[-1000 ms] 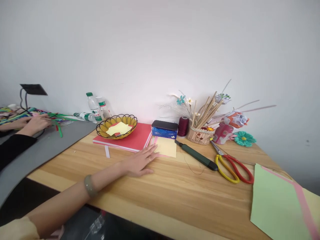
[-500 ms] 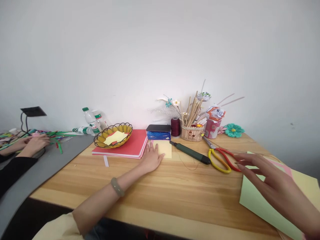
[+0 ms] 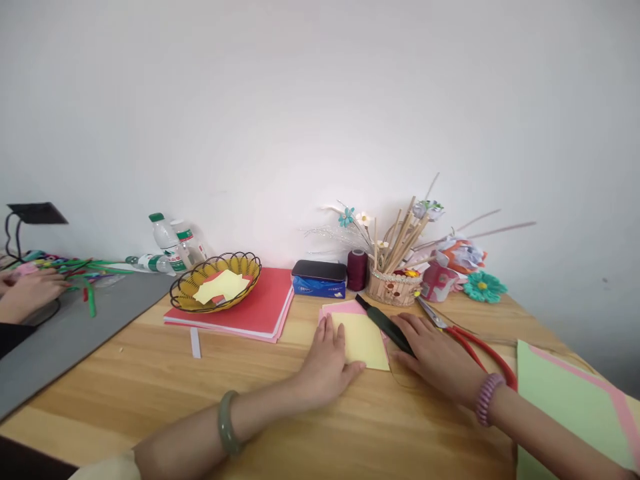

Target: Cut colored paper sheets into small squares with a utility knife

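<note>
My left hand [image 3: 327,363] lies flat with fingers spread on the left side of a pale yellow paper square [image 3: 367,343]. Pink paper [image 3: 343,307] shows under its edges. My right hand [image 3: 433,350] is over a dark green pen-like tool [image 3: 383,327], fingers on one side of its thick end and thumb on the other. The tool's dark, narrow tip points away to the left, and it overlaps the paper's right edge. Beyond my right hand are scissors [image 3: 463,337] with a red handle; my hand hides the yellow one.
Left are a woven basket [image 3: 183,300] with paper scraps, red paper sheets [image 3: 273,293] and a white strip [image 3: 195,343]. Behind stand a blue box [image 3: 317,287], dark red thread [image 3: 357,270] and a stick holder [image 3: 390,288]. Green paper [image 3: 555,400] lies right. Another person's hand [image 3: 37,293] works far left.
My right hand has moved left from above the green paper onto the dark green tool. The yellow paper, under my left hand, has shifted right and nearer. The camera view has shifted too.
</note>
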A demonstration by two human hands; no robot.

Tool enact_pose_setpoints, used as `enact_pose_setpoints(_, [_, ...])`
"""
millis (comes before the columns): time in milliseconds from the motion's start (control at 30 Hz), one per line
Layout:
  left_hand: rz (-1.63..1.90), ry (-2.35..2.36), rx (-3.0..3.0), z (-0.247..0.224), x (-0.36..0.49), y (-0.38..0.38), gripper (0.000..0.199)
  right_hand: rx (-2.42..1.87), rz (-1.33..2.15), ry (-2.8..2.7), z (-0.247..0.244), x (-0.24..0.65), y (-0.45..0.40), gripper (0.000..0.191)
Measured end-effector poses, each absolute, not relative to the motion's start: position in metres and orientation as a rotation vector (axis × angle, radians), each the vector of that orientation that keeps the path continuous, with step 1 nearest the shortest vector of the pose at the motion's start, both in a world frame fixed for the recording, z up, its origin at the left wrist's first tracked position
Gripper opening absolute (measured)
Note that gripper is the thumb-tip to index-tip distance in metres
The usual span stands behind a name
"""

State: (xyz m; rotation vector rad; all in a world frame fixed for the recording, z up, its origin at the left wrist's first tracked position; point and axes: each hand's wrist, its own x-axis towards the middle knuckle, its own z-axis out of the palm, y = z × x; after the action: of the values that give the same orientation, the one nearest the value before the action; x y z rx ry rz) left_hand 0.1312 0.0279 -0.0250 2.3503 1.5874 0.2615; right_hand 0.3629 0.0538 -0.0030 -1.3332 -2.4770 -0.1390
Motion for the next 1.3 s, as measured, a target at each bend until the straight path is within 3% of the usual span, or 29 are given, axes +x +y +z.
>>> enact_pose_setpoints(167, [0.218,1.471,2.417,-0.023,0.121,0.042,0.093,-1.271,-0.211,-2.578,-0.014,0.372,0.073,0.033])
enact_pose_setpoints(367, [0.203,1.151,2.577,-0.023,0.124,0.056,0.078,-1.197,-0.242,-2.666,-0.009,0.409,0.089,0.038])
enact_pose_setpoints(567, [0.152,1.176,2.604,-0.024,0.133,0.059,0.078,-1.225,-0.291,-2.586,-0.007,0.430,0.107,0.040])
enact_pose_setpoints(733, [0.169,1.377,2.600,-0.027,0.134,0.055,0.089,-1.130,-0.315,-2.552,-0.002,0.411,0.090,0.039])
enact_pose_setpoints(900, [0.124,1.248,2.646,-0.021,0.136,0.055,0.082,-0.868,-0.202,-2.660,-0.002,0.371,0.053,0.055])
enact_pose_setpoints(1033, [0.243,1.033,2.657,-0.011,0.131,0.063,0.089,-0.785,-0.062,-2.623,-0.005,0.360,0.042,0.032])
enact_pose_setpoints(1233, [0.385,1.017,2.359,0.005,0.139,0.071,0.106,-1.243,0.185,-2.198,0.022,0.394,0.055,0.026])
enact_pose_setpoints(1300, [0.464,1.037,2.383,0.007,0.150,0.073,0.096,-1.397,0.231,-1.971,0.031,0.411,0.063,0.037])
